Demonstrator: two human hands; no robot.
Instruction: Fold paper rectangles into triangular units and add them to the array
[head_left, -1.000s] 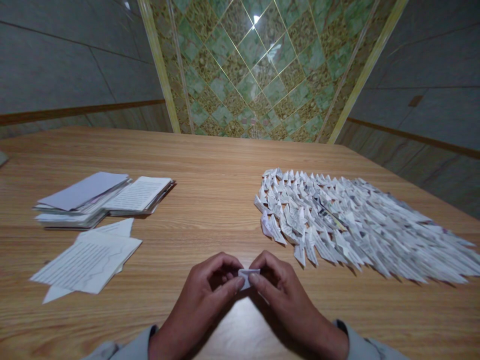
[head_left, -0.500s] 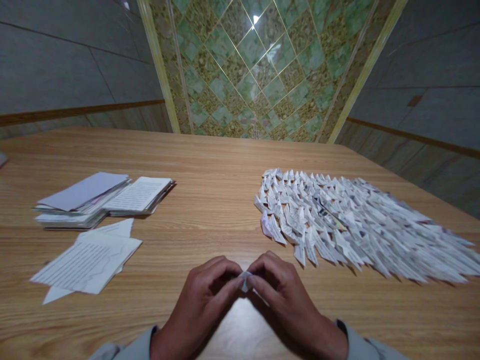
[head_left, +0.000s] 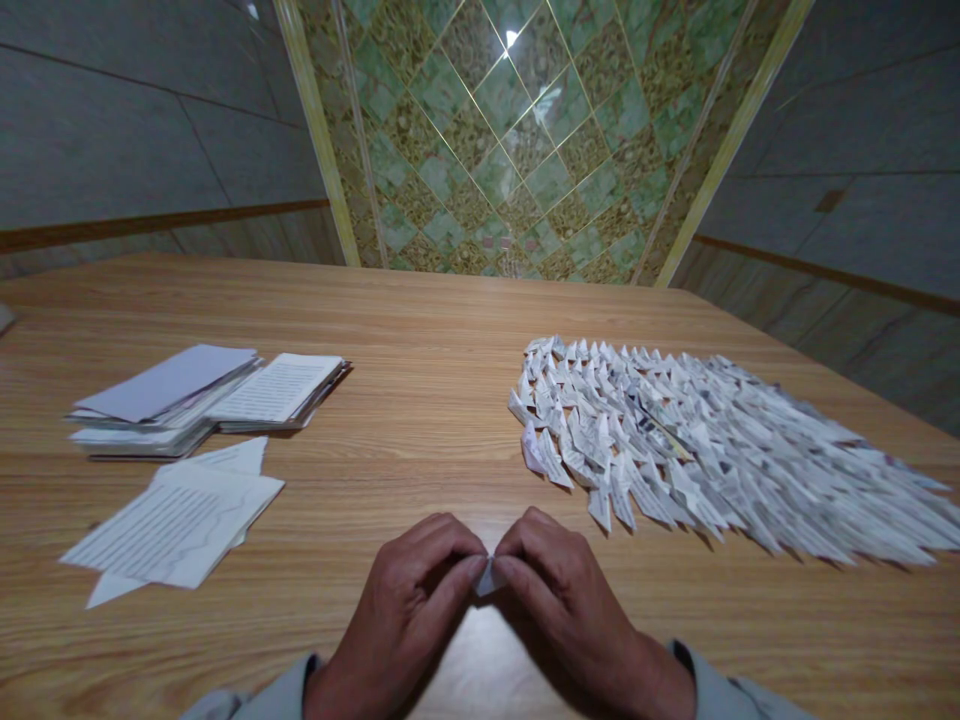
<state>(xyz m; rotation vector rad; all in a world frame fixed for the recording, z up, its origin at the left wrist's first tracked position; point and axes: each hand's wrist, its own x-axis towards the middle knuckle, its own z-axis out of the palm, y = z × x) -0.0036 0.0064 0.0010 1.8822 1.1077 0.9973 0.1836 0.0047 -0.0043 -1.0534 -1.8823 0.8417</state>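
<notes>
Between my left hand (head_left: 401,605) and my right hand (head_left: 562,600) a small folded paper piece (head_left: 488,577) is pinched, held by the thumbs and fingertips of both hands just above the wooden table. Most of the piece is hidden by my fingers, and only a white corner shows. To the right of my hands, a large mass of folded printed-paper triangles (head_left: 705,450) lies in tight overlapping rows. Its nearest points are a short way from my right hand.
On the left of the wooden table (head_left: 465,320) lie a stack of printed booklets and paper (head_left: 210,400) and loose printed sheets (head_left: 176,525). A wall and a green patterned tile panel (head_left: 510,130) stand behind the table's far edge.
My hands have drawn slightly closer together and lower, and the folded paper piece now shows a narrower, downward-pointing corner between my thumbs.
</notes>
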